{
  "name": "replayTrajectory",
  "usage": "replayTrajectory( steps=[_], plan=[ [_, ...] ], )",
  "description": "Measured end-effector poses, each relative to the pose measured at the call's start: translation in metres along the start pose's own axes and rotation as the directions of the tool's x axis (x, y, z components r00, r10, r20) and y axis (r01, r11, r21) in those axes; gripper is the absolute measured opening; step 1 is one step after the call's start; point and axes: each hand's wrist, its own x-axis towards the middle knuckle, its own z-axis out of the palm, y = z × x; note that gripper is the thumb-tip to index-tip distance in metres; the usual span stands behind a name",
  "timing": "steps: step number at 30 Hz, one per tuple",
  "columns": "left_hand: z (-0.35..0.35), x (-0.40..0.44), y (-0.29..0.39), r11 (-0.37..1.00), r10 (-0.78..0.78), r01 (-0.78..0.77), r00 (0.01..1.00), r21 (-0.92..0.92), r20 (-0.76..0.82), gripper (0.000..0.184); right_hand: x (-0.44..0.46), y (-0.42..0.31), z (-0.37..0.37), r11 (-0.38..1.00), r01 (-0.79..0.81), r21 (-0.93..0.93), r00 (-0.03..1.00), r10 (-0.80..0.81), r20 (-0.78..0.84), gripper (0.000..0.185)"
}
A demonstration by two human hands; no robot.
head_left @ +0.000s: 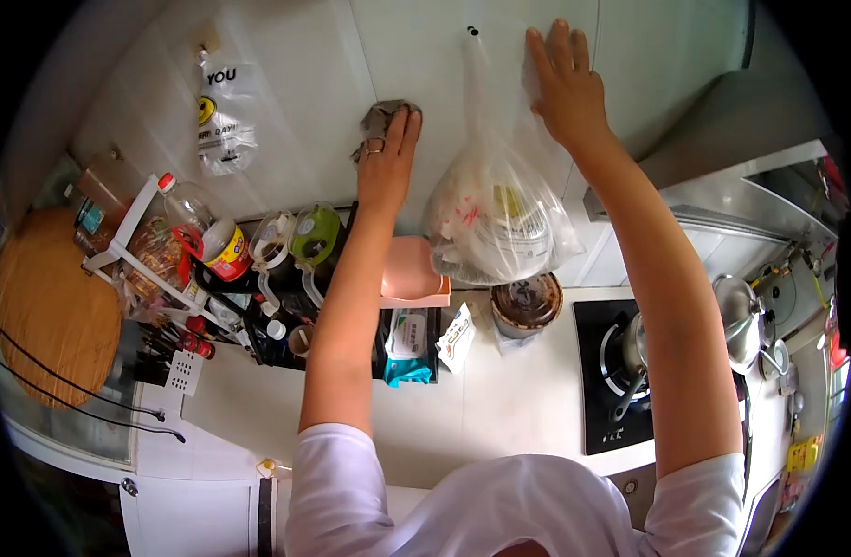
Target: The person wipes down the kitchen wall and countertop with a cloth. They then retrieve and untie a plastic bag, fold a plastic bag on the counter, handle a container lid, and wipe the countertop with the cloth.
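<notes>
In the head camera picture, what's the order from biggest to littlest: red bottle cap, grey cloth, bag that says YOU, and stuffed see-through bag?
1. Stuffed see-through bag
2. Bag that says YOU
3. Grey cloth, going by what shows; the left hand covers some
4. Red bottle cap

Beneath the left hand (386,167) is crumpled, matt cloth (377,119) on a smooth, faintly glossy wall (296,84), beside the right hand (574,100) a wrinkled, translucent plastic bag (504,227), and below both a smooth bench (425,418) and glossy black hob (600,422).
</notes>
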Motion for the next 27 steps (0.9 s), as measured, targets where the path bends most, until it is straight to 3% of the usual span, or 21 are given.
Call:
replayTrajectory(
  steps=[3, 5, 7, 9, 10, 11, 12, 13, 14, 15, 16, 17, 19, 21, 23, 24, 25, 26, 27],
  plan=[
    [0.006, -0.013, 0.024, 0.997, -0.066, 0.070, 0.993, 0.043, -0.100, 0.066, 0.004, 0.001, -0.013, 0.994, 0.020, -0.108, 0.999, -0.016, 0.046, 0.087],
    [-0.005, -0.020, 0.025, 0.999, -0.046, 0.044, 0.997, -0.023, -0.058, 0.062, 0.010, 0.006, -0.029, 0.987, 0.069, -0.143, 0.943, -0.017, 0.333, 0.087],
    [-0.011, -0.031, 0.016, 0.996, -0.029, 0.028, 1.000, -0.083, -0.009, 0.058, 0.018, 0.008, -0.043, 0.998, 0.017, -0.056, 0.910, 0.008, 0.414, 0.083],
    [-0.014, -0.046, 0.003, 0.915, -0.181, 0.218, 0.974, -0.338, 0.138, 0.049, 0.010, 0.004, -0.055, 0.998, -0.046, 0.035, 0.874, 0.023, 0.485, 0.079],
    [-0.030, -0.048, 0.004, 0.839, -0.277, 0.313, 0.950, -0.444, 0.145, 0.046, 0.002, 0.000, -0.063, 0.980, -0.106, 0.170, 0.916, 0.030, 0.400, 0.072],
    [-0.048, -0.056, 0.008, 0.838, -0.278, 0.320, 0.947, -0.442, 0.159, 0.046, -0.008, -0.005, -0.071, 0.940, -0.152, 0.305, 0.948, 0.051, 0.314, 0.066],
    [-0.071, -0.065, 0.016, 0.779, -0.363, 0.349, 0.928, -0.521, 0.079, 0.044, -0.022, -0.011, -0.079, 0.938, -0.157, 0.309, 0.945, 0.051, 0.324, 0.066],
    [-0.090, -0.078, 0.026, 0.714, -0.450, 0.364, 0.893, -0.599, 0.005, 0.043, -0.040, -0.018, -0.089, 0.893, -0.054, 0.446, 0.992, -0.003, 0.126, 0.064],
    [-0.107, -0.096, 0.038, 0.615, -0.497, 0.391, 0.866, -0.685, 0.048, 0.045, -0.060, -0.025, -0.099, 0.830, 0.069, 0.554, 0.996, -0.029, -0.081, 0.063],
    [-0.123, -0.114, 0.053, 0.504, -0.538, 0.411, 0.837, -0.760, 0.095, 0.048, -0.080, -0.028, -0.109, 0.799, 0.155, 0.581, 0.984, -0.072, -0.163, 0.064],
    [-0.132, -0.140, 0.069, 0.300, -0.525, 0.492, 0.800, -0.817, 0.289, 0.047, -0.103, -0.042, -0.129, 0.752, 0.113, 0.649, 0.985, 0.003, -0.175, 0.048],
    [-0.133, -0.171, 0.086, 0.082, -0.467, 0.571, 0.746, -0.817, 0.474, 0.046, -0.129, -0.050, -0.143, 0.699, 0.088, 0.710, 0.988, 0.030, -0.152, 0.048],
    [-0.122, -0.233, 0.121, 0.062, -0.276, 0.707, 0.690, -0.704, 0.669, 0.048, -0.197, -0.063, -0.149, 0.644, -0.030, 0.764, 0.996, 0.082, -0.031, 0.041],
    [-0.103, -0.301, 0.164, -0.081, -0.084, 0.886, 0.450, -0.456, 0.889, 0.046, -0.259, -0.075, -0.156, 0.571, -0.220, 0.791, 0.971, 0.047, 0.236, 0.036],
    [-0.115, -0.320, 0.193, 0.226, -0.066, 0.894, 0.409, -0.386, 0.910, 0.042, -0.329, -0.091, -0.159, 0.537, -0.532, 0.655, 0.779, 0.006, 0.627, 0.033],
    [-0.115, -0.330, 0.209, 0.393, -0.098, 0.847, 0.427, -0.359, 0.899, 0.042, -0.363, -0.095, -0.157, 0.552, -0.578, 0.601, 0.702, -0.037, 0.711, 0.031],
    [-0.111, -0.350, 0.222, 0.496, -0.091, 0.733, 0.577, -0.466, 0.812, 0.050, -0.401, -0.098, -0.154, 0.568, -0.611, 0.552, 0.627, -0.079, 0.775, 0.032],
    [-0.110, -0.364, 0.231, 0.603, -0.002, 0.618, 0.633, -0.504, 0.774, 0.055, -0.434, -0.099, -0.154, 0.580, -0.598, 0.552, 0.591, -0.146, 0.793, 0.037],
    [-0.109, -0.379, 0.240, 0.692, 0.091, 0.486, 0.674, -0.533, 0.733, 0.060, -0.451, -0.099, -0.160, 0.643, -0.612, 0.461, 0.465, -0.180, 0.867, 0.042]
  ],
)
